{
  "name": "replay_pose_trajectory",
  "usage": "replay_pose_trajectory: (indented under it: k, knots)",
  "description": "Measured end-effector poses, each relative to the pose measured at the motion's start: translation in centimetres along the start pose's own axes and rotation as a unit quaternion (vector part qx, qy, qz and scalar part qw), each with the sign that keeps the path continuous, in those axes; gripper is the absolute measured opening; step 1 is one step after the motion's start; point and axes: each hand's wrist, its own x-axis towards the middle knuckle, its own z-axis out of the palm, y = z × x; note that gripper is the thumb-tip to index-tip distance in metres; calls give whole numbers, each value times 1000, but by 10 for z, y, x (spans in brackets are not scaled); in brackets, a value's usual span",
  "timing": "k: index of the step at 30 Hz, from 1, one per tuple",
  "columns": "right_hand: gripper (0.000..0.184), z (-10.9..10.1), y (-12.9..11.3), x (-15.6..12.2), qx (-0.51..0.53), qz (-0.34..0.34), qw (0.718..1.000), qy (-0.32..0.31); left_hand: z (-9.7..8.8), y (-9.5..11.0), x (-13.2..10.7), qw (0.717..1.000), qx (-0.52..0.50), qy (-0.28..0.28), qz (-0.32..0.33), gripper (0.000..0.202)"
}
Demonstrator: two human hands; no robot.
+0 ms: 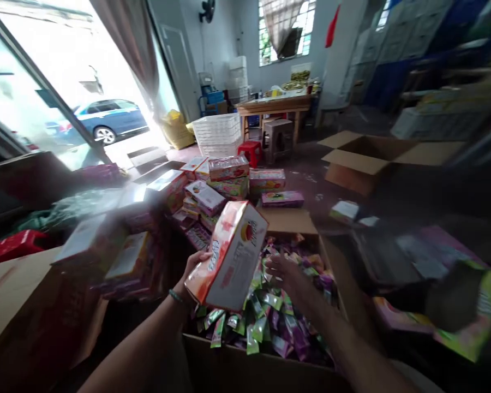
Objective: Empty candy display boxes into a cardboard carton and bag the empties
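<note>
My left hand (194,271) grips a red and white printed carton (238,259) by its left side and holds it tilted above a big cardboard box (213,355). Inside that box lie many small wrapped packets (272,322) in green, purple and orange. To the right of the carton is my right hand (284,270), over the packets, with its fingers apart and nothing seen in them. A small gap separates it from the carton. The carton's underside is hidden.
Stacked printed cartons (229,168) stand beyond the box, with more at the left (126,256). An open cardboard box (366,158) sits on the floor to the right. Further back are white crates (219,134), a red stool (250,153) and a wooden table (274,103).
</note>
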Motion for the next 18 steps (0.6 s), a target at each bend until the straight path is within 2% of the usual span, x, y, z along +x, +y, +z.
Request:
replay_pose_trajectory:
  k: [1,3,5,7,9,13,16,18]
  knots:
    - [53,1,3,-2,18,-10,999,-25,13,-15,3,999,2,-33,-33,51]
    - [60,2,6,-7,61,-26,996,-59,38,-39,9,995,12,-60,-79,53]
    - [59,0,7,-13,89,-31,993,-66,57,-53,14,996,18,-42,-82,55]
    - [55,-1,8,-17,91,-27,993,-70,65,-57,16,997,18,-15,-67,57]
    - [50,0,11,-19,83,-16,993,-81,61,-56,17,997,9,-16,-74,64]
    - [45,7,16,-14,68,10,992,-105,32,-48,11,989,-27,-73,-126,78]
    - [43,12,15,-9,52,18,991,-121,16,-42,6,987,-53,-58,-143,75]
    - [40,14,13,-5,48,23,991,-124,14,-40,5,986,-58,-35,-153,71]
